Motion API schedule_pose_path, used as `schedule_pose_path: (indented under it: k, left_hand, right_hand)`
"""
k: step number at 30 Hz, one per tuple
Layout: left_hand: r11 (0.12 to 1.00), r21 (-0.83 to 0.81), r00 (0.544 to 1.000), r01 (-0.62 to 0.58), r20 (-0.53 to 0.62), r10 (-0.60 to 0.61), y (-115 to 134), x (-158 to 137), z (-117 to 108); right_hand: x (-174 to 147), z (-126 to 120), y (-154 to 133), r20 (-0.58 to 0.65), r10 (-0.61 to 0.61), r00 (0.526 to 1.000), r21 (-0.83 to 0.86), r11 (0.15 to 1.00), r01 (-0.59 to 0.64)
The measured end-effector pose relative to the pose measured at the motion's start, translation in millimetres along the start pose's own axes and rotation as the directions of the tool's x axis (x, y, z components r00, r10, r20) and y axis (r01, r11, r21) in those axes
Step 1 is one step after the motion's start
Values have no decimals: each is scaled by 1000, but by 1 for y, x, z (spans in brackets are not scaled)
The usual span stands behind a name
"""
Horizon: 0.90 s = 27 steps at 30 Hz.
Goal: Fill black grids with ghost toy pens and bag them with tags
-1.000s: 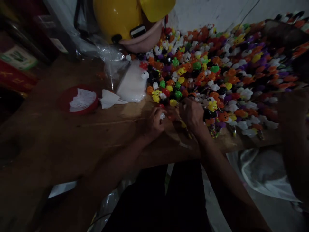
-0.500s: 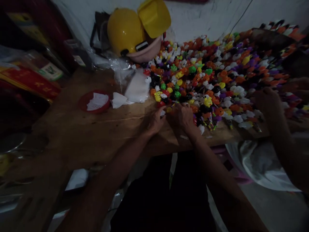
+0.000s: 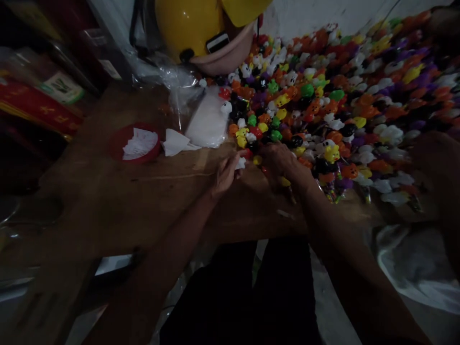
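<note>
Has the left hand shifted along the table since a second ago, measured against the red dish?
No clear shift. The left hand sits at the near edge of the toy pile, right of the red dish, as before; only the camera moved.

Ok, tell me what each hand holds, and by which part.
Left hand pinches a small white toy at its fingertips; which part, unclear. Right hand: cannot tell.

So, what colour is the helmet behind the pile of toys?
The helmet is yellow, with a yellow visor; the head view shows it best.
</note>
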<state>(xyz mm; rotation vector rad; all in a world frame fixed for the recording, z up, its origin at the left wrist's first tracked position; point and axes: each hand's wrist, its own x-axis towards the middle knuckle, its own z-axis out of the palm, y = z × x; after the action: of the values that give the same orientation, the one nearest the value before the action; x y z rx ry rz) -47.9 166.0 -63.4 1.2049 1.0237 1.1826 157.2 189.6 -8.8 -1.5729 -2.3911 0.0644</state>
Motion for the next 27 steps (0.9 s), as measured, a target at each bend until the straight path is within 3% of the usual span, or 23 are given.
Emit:
schedule_pose_path:
  k: [5,12,18,22,27]
  left_hand:
    - [998,35,993,58,-103,-54,23,-10,-1]
    - [993,105,997,60,-55,-54,49,-42,19]
    - [970,240,999,-37,-12,41,66,-64,24]
    - [920,367,989,-137,105,106,80,-73,21]
    - [772,492,909,-403,315,273,99,-91,24]
  right_hand:
    - [-29,-31,-42,10,-95,995,5,995,95]
    - [-86,-38,-85,-19,32,999,-122,992,-34]
    - [-106,-56,-95,28,-30,999,-104,994,33]
    - [-123,-65,-100,60,-85,995,-128,987,92]
    - [-152,-71,-103,-20,-187,982,-195,964,179]
